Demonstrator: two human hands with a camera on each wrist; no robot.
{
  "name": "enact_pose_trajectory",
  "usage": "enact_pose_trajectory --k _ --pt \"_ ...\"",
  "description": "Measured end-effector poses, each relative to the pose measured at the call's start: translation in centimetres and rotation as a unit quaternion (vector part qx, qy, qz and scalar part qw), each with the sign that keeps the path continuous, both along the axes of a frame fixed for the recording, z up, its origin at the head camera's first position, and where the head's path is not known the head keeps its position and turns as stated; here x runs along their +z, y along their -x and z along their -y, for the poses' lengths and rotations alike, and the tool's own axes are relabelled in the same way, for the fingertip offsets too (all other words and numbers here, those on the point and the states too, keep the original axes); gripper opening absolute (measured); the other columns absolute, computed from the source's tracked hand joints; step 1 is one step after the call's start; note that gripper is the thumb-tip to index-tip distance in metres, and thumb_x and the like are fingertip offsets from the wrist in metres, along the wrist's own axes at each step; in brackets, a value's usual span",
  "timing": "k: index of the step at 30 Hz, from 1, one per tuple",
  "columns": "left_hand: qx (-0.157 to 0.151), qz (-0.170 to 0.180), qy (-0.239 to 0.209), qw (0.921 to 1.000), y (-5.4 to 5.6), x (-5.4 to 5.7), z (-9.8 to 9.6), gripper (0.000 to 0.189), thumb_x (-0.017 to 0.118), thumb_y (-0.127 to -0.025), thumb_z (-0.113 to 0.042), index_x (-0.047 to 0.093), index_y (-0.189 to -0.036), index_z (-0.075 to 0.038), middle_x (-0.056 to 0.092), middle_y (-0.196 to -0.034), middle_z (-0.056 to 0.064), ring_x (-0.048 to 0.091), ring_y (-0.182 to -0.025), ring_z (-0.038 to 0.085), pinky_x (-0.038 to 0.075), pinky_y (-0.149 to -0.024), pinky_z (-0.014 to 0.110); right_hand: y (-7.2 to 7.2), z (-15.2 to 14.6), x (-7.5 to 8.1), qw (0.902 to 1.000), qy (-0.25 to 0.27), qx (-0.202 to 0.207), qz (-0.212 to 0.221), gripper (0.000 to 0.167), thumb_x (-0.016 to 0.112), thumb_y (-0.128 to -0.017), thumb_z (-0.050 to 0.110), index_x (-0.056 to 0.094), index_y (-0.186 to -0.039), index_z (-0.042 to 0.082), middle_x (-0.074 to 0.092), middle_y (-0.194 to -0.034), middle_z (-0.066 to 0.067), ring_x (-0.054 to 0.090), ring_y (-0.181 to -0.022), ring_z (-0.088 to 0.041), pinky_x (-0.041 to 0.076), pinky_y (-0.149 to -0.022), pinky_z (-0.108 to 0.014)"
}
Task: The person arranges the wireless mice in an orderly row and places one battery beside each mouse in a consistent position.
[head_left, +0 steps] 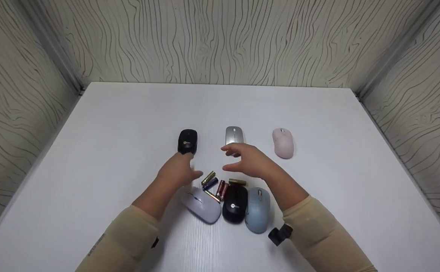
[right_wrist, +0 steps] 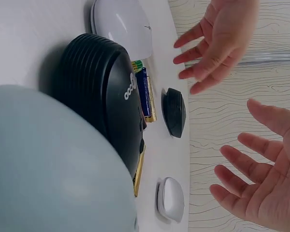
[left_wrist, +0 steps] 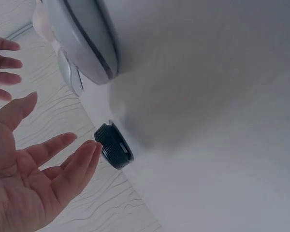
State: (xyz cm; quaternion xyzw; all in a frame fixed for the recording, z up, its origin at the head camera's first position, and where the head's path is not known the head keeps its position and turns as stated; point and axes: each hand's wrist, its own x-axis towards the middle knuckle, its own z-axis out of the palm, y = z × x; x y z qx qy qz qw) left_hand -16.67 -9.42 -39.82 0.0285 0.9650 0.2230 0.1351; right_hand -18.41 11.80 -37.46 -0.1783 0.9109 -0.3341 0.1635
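While the left hand (head_left: 176, 172) hovers just by the far black mouse (head_left: 188, 139), its fingers loose and empty, the right hand (head_left: 253, 160) (fingers parted from the thumb, also empty) hangs near the silver mouse (head_left: 234, 135). Batteries (head_left: 220, 189) lie on the table (head_left: 103, 151) beside the lilac mouse (head_left: 203, 207) and nearer black mouse (head_left: 235, 206).

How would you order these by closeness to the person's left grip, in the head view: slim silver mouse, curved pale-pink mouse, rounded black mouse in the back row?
1. Black mouse: left end of the back row.
2. Silver mouse: middle of that row.
3. Pale-pink mouse: right end, farthest.
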Motion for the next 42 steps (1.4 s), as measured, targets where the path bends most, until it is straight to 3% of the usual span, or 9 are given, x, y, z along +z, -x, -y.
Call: enact_pose_trajectory --k 5,8,14,23,29,33,37,42 --pt "-0.037 0.011 0.061 0.9974 -2.0 -0.6 -0.9 0.064 0.072 -0.073 -0.041 0.054 -0.12 -0.001 0.054 -0.112 0.02 0.056 -0.099 0.034 0.047 -0.081 0.044 -0.6 -0.8 -0.2 0.9998 -0.012 0.016 -0.008 0.05 0.071 -0.079 0.027 0.054 -0.125 0.018 0.06 -0.117 -0.006 0.051 -0.115 -0.027 0.04 -0.095 -0.043" --pt "-0.051 0.017 0.065 0.9964 -3.0 -0.9 -1.6 0.067 0.074 -0.07 -0.043 0.055 -0.117 0.001 0.053 -0.105 0.02 0.056 -0.092 0.034 0.048 -0.076 0.045 -0.7 -1.1 -0.3 0.9997 -0.012 0.015 -0.012 0.048 0.071 -0.079 0.027 0.054 -0.123 0.018 0.06 -0.116 -0.005 0.052 -0.113 -0.026 0.042 -0.093 -0.043" --pt "-0.049 0.012 0.065 0.9966 -4.1 -1.8 -2.3 0.073 0.076 -0.066 -0.048 0.056 -0.116 0.001 0.052 -0.104 0.02 0.054 -0.093 0.036 0.047 -0.074 0.047 -0.9 -1.0 -0.4 0.9999 -0.01 0.01 -0.009 0.047 0.071 -0.079 0.028 0.055 -0.122 0.02 0.061 -0.113 -0.003 0.054 -0.11 -0.023 0.043 -0.092 -0.042" --pt "-0.056 0.021 0.061 0.9963 -4.2 -1.7 -2.6 0.082 0.081 -0.06 -0.047 0.054 -0.121 0.0 0.051 -0.109 0.021 0.052 -0.098 0.037 0.047 -0.078 0.047 -0.8 -0.9 -0.9 0.9998 -0.018 0.006 -0.006 0.047 0.072 -0.078 0.029 0.056 -0.122 0.02 0.061 -0.112 -0.001 0.055 -0.109 -0.021 0.044 -0.091 -0.041" --pt "-0.057 0.051 0.058 0.9954 -3.6 -1.5 -2.4 0.089 0.085 -0.056 -0.041 0.049 -0.129 -0.004 0.044 -0.127 0.023 0.045 -0.113 0.04 0.044 -0.087 0.049 -0.9 -1.1 -1.0 0.9999 -0.015 0.003 -0.005 0.047 0.072 -0.078 0.029 0.056 -0.122 0.021 0.061 -0.112 -0.001 0.054 -0.109 -0.021 0.044 -0.091 -0.041" --pt "-0.071 0.065 0.057 0.9938 -3.2 -1.5 -2.2 0.085 0.086 -0.056 -0.035 0.051 -0.127 -0.006 0.044 -0.126 0.022 0.046 -0.112 0.037 0.044 -0.087 0.05 -1.0 -1.1 -1.0 0.9999 -0.008 0.005 -0.004 0.046 0.071 -0.079 0.029 0.056 -0.121 0.02 0.061 -0.112 -0.001 0.055 -0.109 -0.023 0.044 -0.091 -0.041" --pt "-0.074 0.055 0.052 0.9944 -3.2 -1.6 -1.9 0.078 0.084 -0.059 -0.035 0.052 -0.124 -0.008 0.047 -0.116 0.019 0.048 -0.104 0.034 0.046 -0.081 0.048 -1.0 -1.2 -0.9 0.9999 -0.004 0.009 0.0 0.046 0.071 -0.079 0.027 0.055 -0.122 0.018 0.061 -0.113 -0.003 0.054 -0.109 -0.025 0.044 -0.09 -0.041" --pt "-0.043 0.016 0.066 0.9968 -3.7 -2.1 -2.1 0.082 0.076 -0.064 -0.051 0.05 -0.125 -0.003 0.047 -0.111 0.02 0.05 -0.1 0.036 0.047 -0.076 0.047 -1.0 -1.1 -0.9 0.9999 -0.007 0.011 -0.001 0.046 0.07 -0.08 0.026 0.055 -0.122 0.017 0.061 -0.113 -0.004 0.055 -0.109 -0.025 0.044 -0.09 -0.041"
